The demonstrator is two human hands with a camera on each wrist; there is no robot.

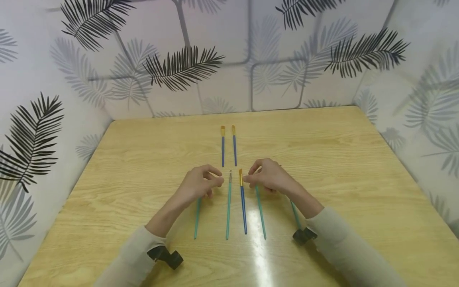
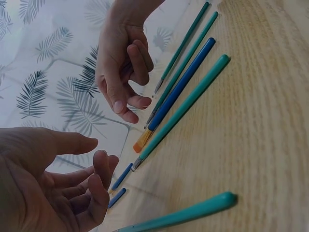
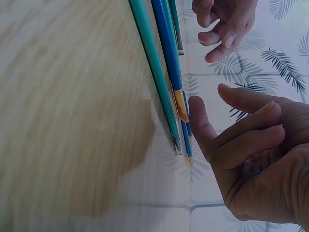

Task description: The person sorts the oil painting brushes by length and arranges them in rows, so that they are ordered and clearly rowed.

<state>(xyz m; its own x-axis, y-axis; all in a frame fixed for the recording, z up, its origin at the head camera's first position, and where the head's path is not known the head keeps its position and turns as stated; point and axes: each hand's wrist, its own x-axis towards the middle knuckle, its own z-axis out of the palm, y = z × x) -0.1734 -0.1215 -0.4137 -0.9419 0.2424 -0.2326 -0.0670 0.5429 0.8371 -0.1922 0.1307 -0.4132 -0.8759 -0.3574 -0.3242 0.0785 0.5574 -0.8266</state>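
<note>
Both hands hover over a row of paintbrushes, with nothing held in either. In the head view my left hand (image 1: 201, 181), fingers loosely bent, is above the tip end of the leftmost green paintbrush (image 1: 197, 219). A second green paintbrush (image 1: 228, 211) and a blue paintbrush (image 1: 244, 209) with orange bristles lie between the hands. My right hand (image 1: 269, 175) is over the upper end of another green paintbrush (image 1: 260, 211); its thumb and index finger stand apart in the right wrist view. The rightmost green paintbrush (image 1: 295, 213) is partly hidden under the right forearm.
Farther back, two blue paintbrushes (image 1: 223, 149) with orange bristles lie side by side, handles toward me. The wooden table (image 1: 143, 143) ends at a leaf-patterned wall covering (image 1: 229, 87). Dark wrist-camera mounts (image 1: 165, 256) sit at both sleeves.
</note>
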